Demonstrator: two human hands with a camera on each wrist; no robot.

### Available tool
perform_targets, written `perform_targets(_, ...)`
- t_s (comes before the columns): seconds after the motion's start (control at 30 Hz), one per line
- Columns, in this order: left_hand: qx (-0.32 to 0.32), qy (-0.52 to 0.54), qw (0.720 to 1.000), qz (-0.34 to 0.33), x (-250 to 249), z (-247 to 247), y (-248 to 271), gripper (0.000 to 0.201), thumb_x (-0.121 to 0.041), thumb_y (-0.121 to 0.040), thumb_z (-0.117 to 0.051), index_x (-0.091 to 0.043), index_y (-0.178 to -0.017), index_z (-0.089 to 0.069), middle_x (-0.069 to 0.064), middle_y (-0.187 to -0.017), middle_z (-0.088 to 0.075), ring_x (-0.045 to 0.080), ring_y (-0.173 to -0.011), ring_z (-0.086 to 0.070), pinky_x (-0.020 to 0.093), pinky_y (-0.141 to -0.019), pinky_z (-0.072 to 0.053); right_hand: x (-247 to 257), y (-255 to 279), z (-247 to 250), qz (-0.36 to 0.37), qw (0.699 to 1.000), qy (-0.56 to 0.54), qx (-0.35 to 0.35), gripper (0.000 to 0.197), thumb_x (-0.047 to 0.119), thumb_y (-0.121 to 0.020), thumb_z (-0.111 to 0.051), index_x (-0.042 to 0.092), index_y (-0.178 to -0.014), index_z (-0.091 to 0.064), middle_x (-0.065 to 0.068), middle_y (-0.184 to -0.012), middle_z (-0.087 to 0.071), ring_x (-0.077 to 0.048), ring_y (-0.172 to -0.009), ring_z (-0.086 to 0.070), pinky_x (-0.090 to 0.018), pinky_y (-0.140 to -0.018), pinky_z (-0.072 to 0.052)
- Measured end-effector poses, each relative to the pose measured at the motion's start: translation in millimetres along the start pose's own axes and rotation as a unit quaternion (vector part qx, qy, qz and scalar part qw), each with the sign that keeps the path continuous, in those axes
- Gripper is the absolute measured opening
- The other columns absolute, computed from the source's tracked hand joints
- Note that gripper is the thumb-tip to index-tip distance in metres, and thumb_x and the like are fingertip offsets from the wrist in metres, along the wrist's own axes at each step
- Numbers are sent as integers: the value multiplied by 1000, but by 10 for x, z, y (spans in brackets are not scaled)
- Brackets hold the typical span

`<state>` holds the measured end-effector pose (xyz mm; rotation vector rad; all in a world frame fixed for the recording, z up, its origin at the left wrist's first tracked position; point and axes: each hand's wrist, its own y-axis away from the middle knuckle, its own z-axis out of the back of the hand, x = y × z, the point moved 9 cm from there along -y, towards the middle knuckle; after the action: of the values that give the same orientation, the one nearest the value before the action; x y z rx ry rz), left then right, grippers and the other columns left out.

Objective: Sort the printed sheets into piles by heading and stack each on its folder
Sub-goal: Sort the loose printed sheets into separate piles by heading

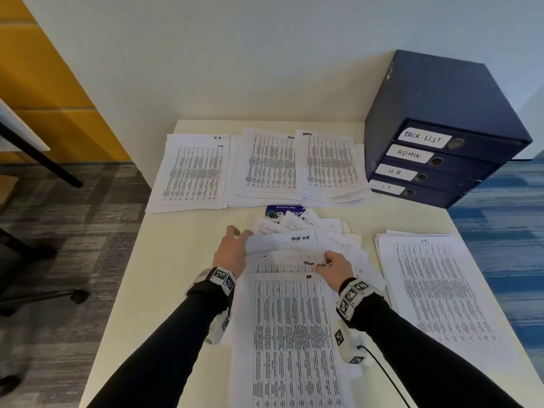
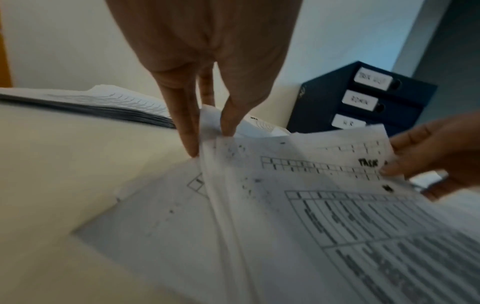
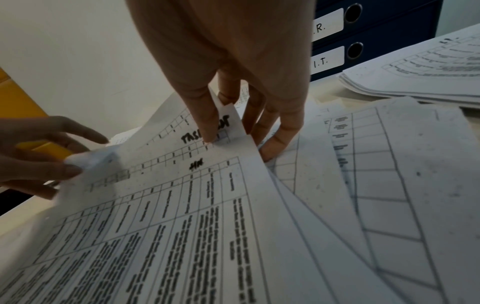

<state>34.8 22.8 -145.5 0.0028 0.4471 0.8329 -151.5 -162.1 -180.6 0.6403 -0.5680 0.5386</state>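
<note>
A loose fan of printed sheets lies mid-table, with an HR-headed sheet at its near end. My left hand pinches the left edge of a few sheets. My right hand pinches the top right corner of a Task List sheet, thumb on its heading and fingers underneath. Sorted piles lie flat on the table: HR, Task, Admin at the back, IT at the right. Several dark blue folders, labelled Task List, Admin, HR, IT, are stacked at the back right.
A blue packet peeks out from under the far end of the fan. A black cable runs from my right wrist over the near table. Bare table top shows left of the fan. Office chair bases stand on the floor at the left.
</note>
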Motion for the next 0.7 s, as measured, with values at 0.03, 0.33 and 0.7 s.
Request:
perform_targets(0.03,5,-34,999,-7,-10,-28,-4,42,-8,-91,-52,-20,-131,-46,7,-127,-35,24,-107,-45,33,-75,-50,7,5,-19,1,1000,11,-1,22,16,-83,-64,11,-73,-45,-8,-88,-52,-21,-81,-47,-27,-71,-37)
perform_targets(0.33,-15,-91,992,-81,-147,-35,-72,16,-19,-91,-53,-21,-107,-56,-1,-115,-48,21,-105,-43,30,-84,-31,9,0,-55,5,999,32,-8,26,17,-83,-64,13,-71,-42,-10,-102,-44,-22,-82,-47,-26,-71,-38)
perform_targets(0.7,50,114,990,-63,-122,-139,-65,5,-18,-88,-59,-19,-89,-54,1,-96,-60,22,-94,-56,34,-86,-42,176,31,101,61,998,-9,-27,21,17,-85,-65,19,-74,-47,-3,-89,-55,-21,-84,-49,-30,-78,-41)
